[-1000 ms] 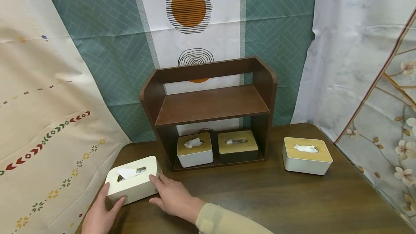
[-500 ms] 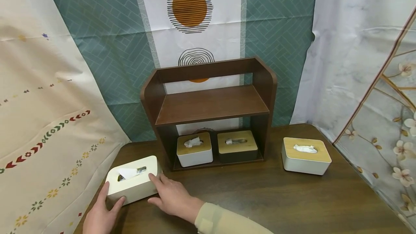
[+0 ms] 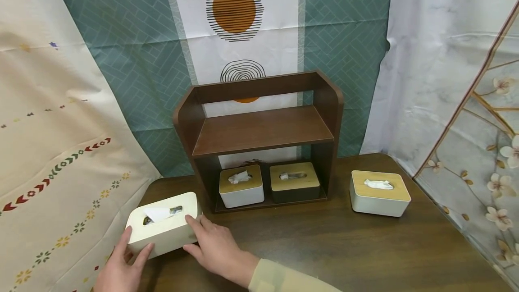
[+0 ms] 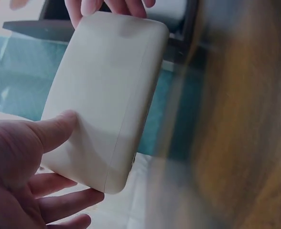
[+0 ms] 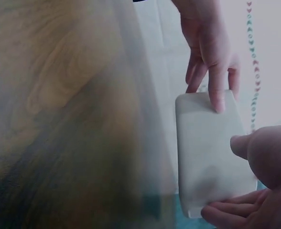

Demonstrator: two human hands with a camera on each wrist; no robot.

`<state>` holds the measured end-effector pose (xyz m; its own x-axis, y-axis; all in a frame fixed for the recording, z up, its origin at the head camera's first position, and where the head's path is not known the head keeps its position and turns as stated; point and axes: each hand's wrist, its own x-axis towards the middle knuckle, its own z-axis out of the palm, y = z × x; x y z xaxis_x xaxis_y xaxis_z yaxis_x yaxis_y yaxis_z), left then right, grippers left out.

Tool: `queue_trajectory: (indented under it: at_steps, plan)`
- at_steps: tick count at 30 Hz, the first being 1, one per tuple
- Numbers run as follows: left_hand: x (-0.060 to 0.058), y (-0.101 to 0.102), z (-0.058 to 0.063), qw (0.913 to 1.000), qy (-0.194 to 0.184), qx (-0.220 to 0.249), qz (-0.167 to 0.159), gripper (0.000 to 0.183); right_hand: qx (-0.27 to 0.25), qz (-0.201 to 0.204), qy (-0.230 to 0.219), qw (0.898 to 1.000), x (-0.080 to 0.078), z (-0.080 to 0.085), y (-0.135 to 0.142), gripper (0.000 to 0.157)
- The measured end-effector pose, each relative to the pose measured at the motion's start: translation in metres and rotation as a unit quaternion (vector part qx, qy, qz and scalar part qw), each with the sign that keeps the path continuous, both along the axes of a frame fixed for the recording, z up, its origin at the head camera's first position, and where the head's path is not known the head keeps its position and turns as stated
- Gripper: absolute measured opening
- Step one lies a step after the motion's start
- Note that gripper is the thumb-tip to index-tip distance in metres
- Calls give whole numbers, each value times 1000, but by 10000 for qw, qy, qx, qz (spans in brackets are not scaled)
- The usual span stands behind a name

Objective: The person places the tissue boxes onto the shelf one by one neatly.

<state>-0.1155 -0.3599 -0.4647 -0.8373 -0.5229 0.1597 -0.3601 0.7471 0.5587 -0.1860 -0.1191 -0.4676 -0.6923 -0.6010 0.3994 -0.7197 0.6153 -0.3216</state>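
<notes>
Cream tissue box (image 3: 166,228): located left of the shelf (image 3: 263,130) and nearer the person than its front edge; lid uppermost, a white tissue (image 3: 158,214) protruding from the slot.
Left hand (image 3: 120,265): grasps the box end farther from the shelf; thumb bears on the front side, fingers wrap the end.
Right hand (image 3: 216,244): grasps the box end nearer the shelf; index fingertip rests at the lid edge, the thumb is at the front side, the other fingers bear on the end.
Change: compared with the preceding head views, the box appears slightly larger and its far end has shifted outward from the shelf; both hands retain their contact points.
Significance: judged to be a slight lift, with the two hands taking the weight; clearance from the table (image 3: 308,242) cannot be confirmed, as the base is not plainly visible.
White box (image 3: 242,193): stands in the shelf's lower compartment, left position.
Dark box (image 3: 295,191): stands in the same compartment, right position, just beside the white box.
Pale box with wood lid (image 3: 380,205): stands on the table, right of the shelf and apart from it.
</notes>
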Motion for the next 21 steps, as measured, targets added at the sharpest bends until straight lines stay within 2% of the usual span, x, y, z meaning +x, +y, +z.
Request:
queue_trajectory:
  at_steps: [5, 8, 12, 16, 21]
  plan:
    - [10, 11, 14, 9999, 156, -34, 65, 90, -116, -122, 564, 9983, 7, 10, 8, 63]
    - [15, 18, 20, 9993, 355, -131, 65, 88, -247, -153, 733, 9969, 10, 16, 15, 61]
    - [22, 31, 27, 9939, 1020, -377, 177, 79, -343, -173, 757, 9964, 15, 26, 26, 61]
    - [28, 46, 32, 9819, 1753, -673, 260, 74, -372, -261, 848, 9954, 21, 36, 39, 62]
    - [31, 61, 42, 9727, 2222, -627, 219, 75, -422, -374, 1149, 9918, 28, 47, 55, 62]
